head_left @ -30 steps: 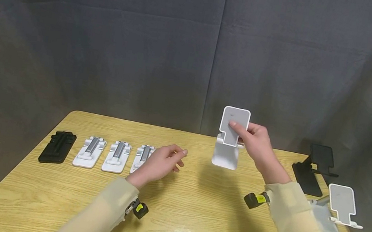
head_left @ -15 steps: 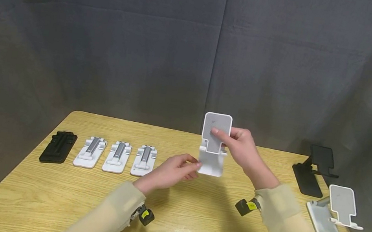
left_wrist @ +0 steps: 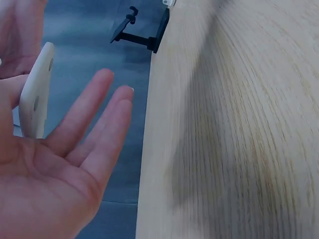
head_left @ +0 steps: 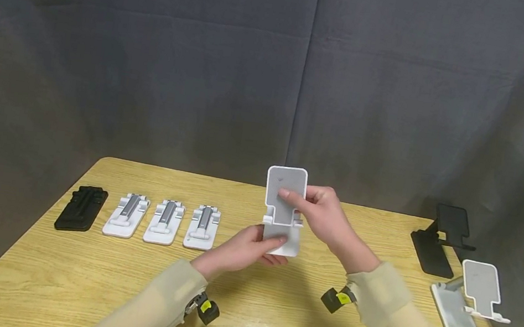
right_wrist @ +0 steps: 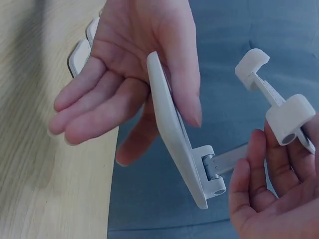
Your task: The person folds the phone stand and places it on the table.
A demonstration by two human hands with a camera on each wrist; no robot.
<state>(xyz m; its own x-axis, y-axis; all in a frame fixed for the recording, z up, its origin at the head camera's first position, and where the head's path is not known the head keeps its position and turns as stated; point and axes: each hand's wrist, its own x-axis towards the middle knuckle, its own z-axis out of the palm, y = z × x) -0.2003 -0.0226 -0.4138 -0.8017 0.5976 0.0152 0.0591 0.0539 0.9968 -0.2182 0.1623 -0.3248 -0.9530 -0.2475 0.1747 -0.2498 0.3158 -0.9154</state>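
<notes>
Both hands hold a white phone stand [head_left: 287,175] up over the middle of the table. Its upper plate has a grey pad, and my right hand [head_left: 329,220] pinches that plate with the thumb across the pad. Lower down, my left hand [head_left: 238,251] pinches the base plate, thumb in front; the right wrist view shows the base [right_wrist: 172,132] between thumb and index finger while the other fingers stretch out. A hinged arm joins the base to the plate there. In the left wrist view the base [left_wrist: 36,94] appears edge-on beside the spread fingers.
At left lie a folded black phone stand [head_left: 81,209] and three folded white ones, the nearest being a white stand [head_left: 203,227]. At right stand an unfolded black stand [head_left: 453,226] and an unfolded white stand [head_left: 481,286]. A dark curtain [head_left: 213,78] hangs behind the table [head_left: 74,282].
The right hand has brought the phone stand left and down. My left hand has moved right and taken hold of its base.
</notes>
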